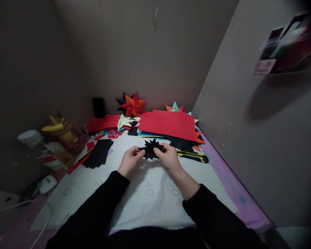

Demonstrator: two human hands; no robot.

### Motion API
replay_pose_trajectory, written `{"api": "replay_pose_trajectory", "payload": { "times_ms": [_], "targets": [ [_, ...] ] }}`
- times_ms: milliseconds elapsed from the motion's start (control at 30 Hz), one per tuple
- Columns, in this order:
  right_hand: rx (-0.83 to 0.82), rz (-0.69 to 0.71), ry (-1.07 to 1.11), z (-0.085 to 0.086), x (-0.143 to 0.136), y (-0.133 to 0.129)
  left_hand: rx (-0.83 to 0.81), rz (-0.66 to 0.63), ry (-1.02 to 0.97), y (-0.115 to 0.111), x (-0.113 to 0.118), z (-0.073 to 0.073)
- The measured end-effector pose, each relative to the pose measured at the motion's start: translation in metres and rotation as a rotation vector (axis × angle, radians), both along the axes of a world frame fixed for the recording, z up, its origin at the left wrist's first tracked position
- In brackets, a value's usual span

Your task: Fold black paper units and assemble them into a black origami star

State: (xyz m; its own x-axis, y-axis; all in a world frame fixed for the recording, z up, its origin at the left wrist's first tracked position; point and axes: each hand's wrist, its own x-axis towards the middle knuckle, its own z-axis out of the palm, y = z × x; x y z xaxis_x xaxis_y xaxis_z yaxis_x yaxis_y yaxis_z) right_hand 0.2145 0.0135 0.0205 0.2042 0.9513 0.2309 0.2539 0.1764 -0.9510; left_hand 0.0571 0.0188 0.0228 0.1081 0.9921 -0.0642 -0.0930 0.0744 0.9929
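Between my two hands is a black paper star (150, 149) with several pointed tips, held a little above the white sheet (145, 211). My left hand (132, 159) pinches its left side between thumb and fingers. On the right side, my right hand (169, 157) grips it the same way, thumb lying over the paper. The fingers behind the star are partly hidden. Just right of my right hand lies a black and yellow utility knife (194, 156). A fanned stack of black paper (100, 154) rests to the left of my left hand.
Red paper sheets (168, 122) lie stacked behind my hands. A red and orange paper star (133, 105) leans at the back wall. Bottles (58, 152) and a white charger (48, 184) with a cable stand at left. A wall holder (282, 52) juts out at upper right.
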Motion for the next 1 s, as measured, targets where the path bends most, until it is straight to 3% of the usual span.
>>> {"api": "replay_pose_trajectory", "payload": {
  "times_ms": [300, 533, 1000],
  "targets": [
    [-0.013, 0.047, 0.042, -0.002, -0.005, 0.000, 0.072, -0.002, 0.077, 0.001, 0.000, -0.002],
    [0.079, 0.013, -0.036, -0.006, -0.002, 0.002, 0.350, 0.130, 0.271, -0.003, -0.001, 0.004],
    [0.379, -0.096, -0.260, 0.000, 0.002, -0.001, 0.327, 0.171, 0.303, -0.015, 0.000, 0.014]
  ]
}}
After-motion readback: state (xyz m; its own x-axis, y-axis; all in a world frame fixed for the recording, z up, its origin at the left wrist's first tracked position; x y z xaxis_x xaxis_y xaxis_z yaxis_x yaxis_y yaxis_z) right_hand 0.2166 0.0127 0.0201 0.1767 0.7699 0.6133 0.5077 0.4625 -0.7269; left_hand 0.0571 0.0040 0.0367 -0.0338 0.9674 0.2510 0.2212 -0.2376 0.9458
